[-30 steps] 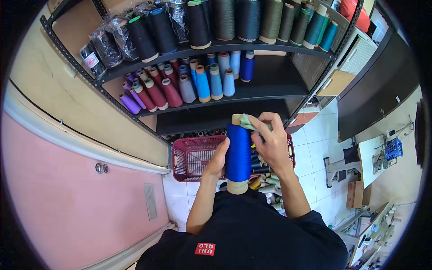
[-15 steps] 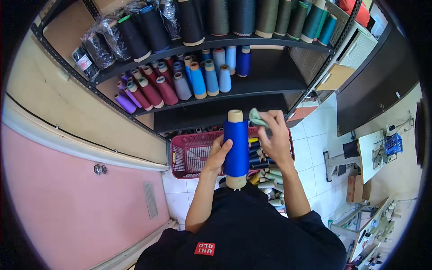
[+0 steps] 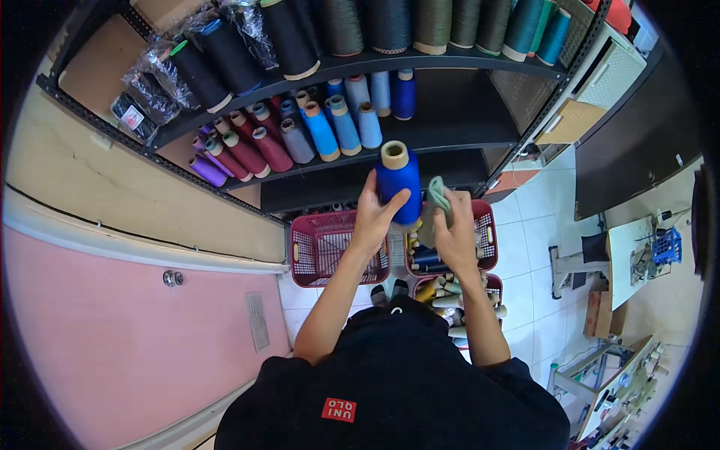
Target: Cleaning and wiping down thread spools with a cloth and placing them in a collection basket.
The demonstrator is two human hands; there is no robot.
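Note:
My left hand [image 3: 377, 212] is wrapped round a large cone of royal blue thread [image 3: 397, 181], its thumb across the front. The cone's cream tube end points up toward me, in front of the shelving. Close at its right side, my right hand [image 3: 457, 231] grips a folded pale green cloth [image 3: 435, 201]. Whether the cloth touches the thread cannot be made out. Beyond the cone, the middle shelf [image 3: 457, 120] bears purple, maroon, grey and blue thread cones, with one royal blue cone [image 3: 405, 95] at the right end of the row.
An upper shelf [image 3: 420, 61] carries dark and green cones. Below stand a red plastic basket [image 3: 300, 251] on the left, another basket [image 3: 487, 236] with dark cones, and a nearer one of pale cones [image 3: 450, 302]. A pink door [image 3: 135, 322] is at left; worktables [image 3: 630, 262] stand at right.
The blue cone has moved away from my body toward the shelves, its top tipped more toward me. Both hands moved along, and the cloth came down nearer the cone's side.

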